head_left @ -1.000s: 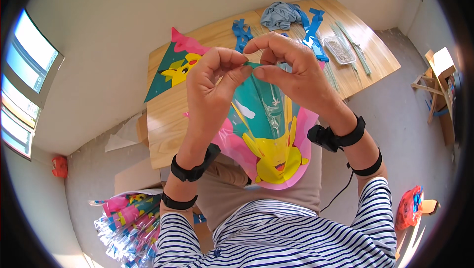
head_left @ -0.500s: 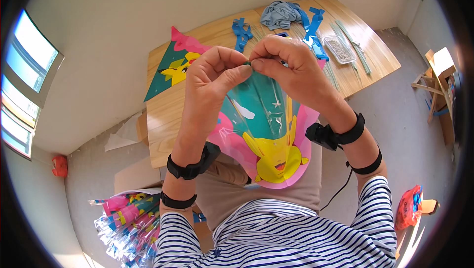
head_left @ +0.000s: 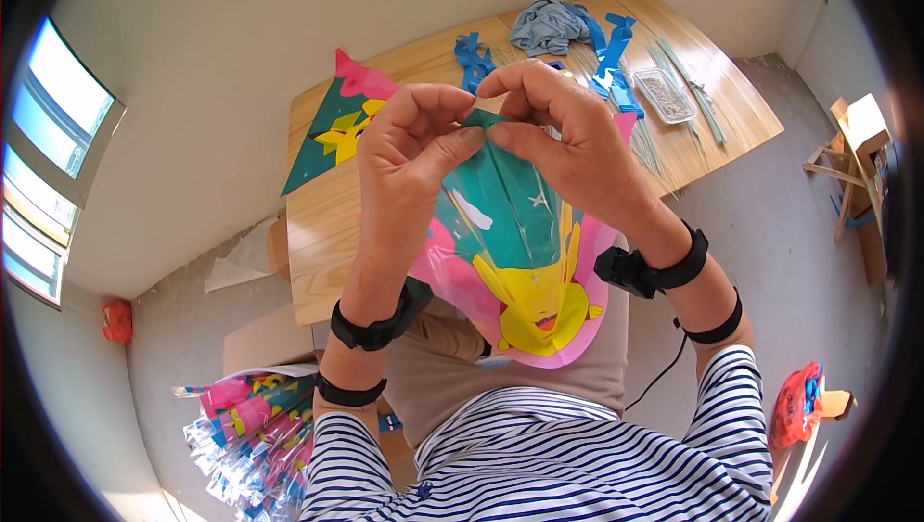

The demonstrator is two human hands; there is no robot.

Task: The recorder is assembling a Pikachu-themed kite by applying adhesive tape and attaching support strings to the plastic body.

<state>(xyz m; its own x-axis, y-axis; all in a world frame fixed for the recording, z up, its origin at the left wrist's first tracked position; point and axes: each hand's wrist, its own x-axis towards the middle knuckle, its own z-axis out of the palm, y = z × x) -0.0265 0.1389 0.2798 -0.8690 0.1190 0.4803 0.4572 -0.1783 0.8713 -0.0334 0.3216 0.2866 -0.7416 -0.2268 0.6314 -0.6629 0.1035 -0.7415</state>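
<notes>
A thin plastic kite (head_left: 510,224), green with a pink edge and a yellow cartoon face, hangs down from my hands over my lap. My left hand (head_left: 414,142) is closed on the left side of its pointed green tip, thumb against fingers. On the other side of that tip, my right hand (head_left: 549,123) pinches it with the thumb, its index finger arched above. The green corner shows between the two thumbs. Creases and glare run down the sheet. What lies behind the fingers is hidden.
Beyond my hands, the wooden table (head_left: 327,224) bears another printed kite sheet (head_left: 322,142), blue ribbons (head_left: 472,60), a grey-blue cloth (head_left: 549,29), thin rods (head_left: 688,89) and a clear tub of small pieces (head_left: 666,96). Bundled wrapped kites (head_left: 255,435) lie at lower left.
My fingertips have parted a little and risen slightly, so the green tip shows between them. The lower part of the kite stays nearly where it was.
</notes>
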